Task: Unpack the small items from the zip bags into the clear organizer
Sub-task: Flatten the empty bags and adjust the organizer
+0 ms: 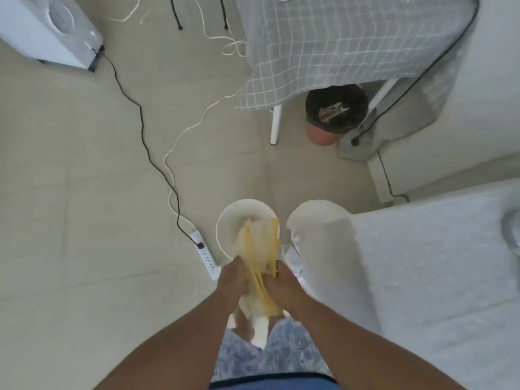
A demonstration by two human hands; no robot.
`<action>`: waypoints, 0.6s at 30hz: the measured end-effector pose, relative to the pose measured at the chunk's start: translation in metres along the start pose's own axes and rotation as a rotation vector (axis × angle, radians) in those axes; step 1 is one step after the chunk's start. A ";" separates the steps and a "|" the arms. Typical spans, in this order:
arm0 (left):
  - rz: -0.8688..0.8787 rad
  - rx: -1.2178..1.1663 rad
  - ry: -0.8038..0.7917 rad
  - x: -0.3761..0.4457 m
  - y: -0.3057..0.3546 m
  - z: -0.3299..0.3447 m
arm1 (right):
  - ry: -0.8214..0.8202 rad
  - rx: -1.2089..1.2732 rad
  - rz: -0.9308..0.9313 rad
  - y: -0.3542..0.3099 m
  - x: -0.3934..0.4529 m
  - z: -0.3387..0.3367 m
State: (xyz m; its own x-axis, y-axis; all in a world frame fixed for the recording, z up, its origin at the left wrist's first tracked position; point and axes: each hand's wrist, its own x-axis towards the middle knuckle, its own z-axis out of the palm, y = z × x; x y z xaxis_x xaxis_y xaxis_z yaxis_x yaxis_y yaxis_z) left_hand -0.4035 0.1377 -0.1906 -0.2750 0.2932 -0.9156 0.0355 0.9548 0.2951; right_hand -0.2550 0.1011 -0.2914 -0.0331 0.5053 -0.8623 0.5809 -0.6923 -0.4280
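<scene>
A bunch of clear zip bags with yellow zip strips is held between both hands, low in the middle of the head view. My left hand grips the bunch from the left and my right hand grips it from the right. The bags stick up over a round white bowl that stands on the floor. What is inside the bags is too blurred to tell. No clear organizer is in view.
A white power strip with a black cable lies on the tiled floor left of the bowl. A bed with a pale cover fills the right side. Farther off stand a table with a checked cloth, a dark bin and a white appliance.
</scene>
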 end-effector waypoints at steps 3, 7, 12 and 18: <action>-0.022 -0.059 0.003 0.023 0.003 0.004 | -0.049 0.059 0.011 -0.051 -0.031 -0.017; -0.012 -0.041 -0.015 0.065 0.005 0.003 | -0.077 0.094 0.048 -0.064 0.000 -0.014; 0.028 0.035 -0.030 0.114 0.016 -0.003 | -0.047 0.078 0.101 -0.073 0.047 -0.005; 0.029 0.145 -0.026 0.155 0.032 -0.002 | 0.046 -0.001 0.101 -0.085 0.089 -0.008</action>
State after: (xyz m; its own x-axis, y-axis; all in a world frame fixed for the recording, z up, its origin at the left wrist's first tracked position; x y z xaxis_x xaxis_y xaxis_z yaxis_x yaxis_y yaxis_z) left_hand -0.4472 0.2137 -0.3219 -0.2470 0.3198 -0.9147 0.1822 0.9425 0.2803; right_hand -0.3010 0.2095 -0.3298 0.0634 0.4559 -0.8878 0.5800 -0.7408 -0.3389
